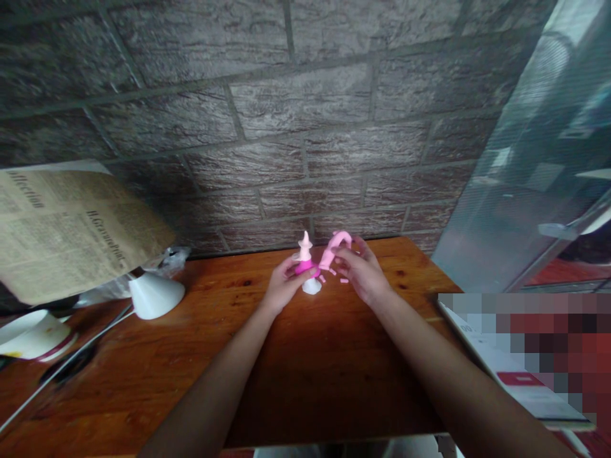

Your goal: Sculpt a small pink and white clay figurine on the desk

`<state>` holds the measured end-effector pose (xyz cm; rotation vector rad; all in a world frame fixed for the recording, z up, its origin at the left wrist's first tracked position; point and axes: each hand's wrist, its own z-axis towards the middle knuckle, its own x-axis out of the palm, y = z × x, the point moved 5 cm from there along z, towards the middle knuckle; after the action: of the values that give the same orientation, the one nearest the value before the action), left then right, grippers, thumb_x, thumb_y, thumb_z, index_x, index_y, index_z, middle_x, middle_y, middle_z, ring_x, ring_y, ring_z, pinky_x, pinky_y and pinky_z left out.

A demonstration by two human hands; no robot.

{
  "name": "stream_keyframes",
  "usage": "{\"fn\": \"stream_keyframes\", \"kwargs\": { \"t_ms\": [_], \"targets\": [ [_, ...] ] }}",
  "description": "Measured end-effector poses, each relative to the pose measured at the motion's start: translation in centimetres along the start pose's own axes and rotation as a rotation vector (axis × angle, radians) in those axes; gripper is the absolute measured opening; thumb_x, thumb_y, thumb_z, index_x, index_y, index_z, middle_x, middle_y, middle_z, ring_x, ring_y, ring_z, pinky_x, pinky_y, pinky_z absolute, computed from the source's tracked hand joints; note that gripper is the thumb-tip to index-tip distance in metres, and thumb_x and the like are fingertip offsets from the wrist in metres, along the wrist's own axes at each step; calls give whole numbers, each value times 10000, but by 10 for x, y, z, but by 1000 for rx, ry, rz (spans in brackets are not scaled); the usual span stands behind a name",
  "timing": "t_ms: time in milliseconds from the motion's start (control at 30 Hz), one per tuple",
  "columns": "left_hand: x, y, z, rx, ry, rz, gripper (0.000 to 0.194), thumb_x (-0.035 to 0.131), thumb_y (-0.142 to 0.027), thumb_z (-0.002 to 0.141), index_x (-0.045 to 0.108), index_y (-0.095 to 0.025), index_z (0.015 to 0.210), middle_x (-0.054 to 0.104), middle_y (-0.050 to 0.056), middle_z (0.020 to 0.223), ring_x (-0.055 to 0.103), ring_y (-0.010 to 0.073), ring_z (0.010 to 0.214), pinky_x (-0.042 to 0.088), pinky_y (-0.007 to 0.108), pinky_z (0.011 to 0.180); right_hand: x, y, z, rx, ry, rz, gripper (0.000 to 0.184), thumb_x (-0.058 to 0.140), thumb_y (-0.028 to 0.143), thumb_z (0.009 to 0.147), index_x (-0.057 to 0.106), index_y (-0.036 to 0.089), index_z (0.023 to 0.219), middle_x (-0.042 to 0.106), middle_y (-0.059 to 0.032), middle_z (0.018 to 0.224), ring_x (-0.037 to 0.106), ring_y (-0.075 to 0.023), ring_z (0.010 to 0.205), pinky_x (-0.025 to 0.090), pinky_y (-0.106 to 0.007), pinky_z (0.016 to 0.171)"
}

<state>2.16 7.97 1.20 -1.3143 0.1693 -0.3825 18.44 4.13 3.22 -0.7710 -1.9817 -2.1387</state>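
Observation:
My left hand is closed around the middle of a small upright toy figure. Its pointed top is pale pink, the middle is magenta, and a white base shows below. In my right hand I hold a pink curved hook-shaped piece, pinched between thumb and fingers just to the right of the figure. Several small pink pieces are on the wooden table, between and below my hands.
At the left stands a lamp with a newsprint-patterned shade and a white base. Near it are a white paper tub, a white cord and clear plastic. A brick-patterned wall borders the back. White printed board lies right.

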Motion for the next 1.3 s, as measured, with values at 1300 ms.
{"fn": "stream_keyframes", "kwargs": {
  "t_ms": [1300],
  "targets": [
    [-11, 1, 0, 137, -199, 230, 322, 769, -326, 669, 635, -142, 897, 719, 49, 829, 659, 157, 728, 510, 241, 662, 11, -8, -6, -32, 70, -59, 470, 834, 322, 588, 589, 198, 969, 729, -15, 834, 729, -173, 680, 556, -202, 520]
  ]
}}
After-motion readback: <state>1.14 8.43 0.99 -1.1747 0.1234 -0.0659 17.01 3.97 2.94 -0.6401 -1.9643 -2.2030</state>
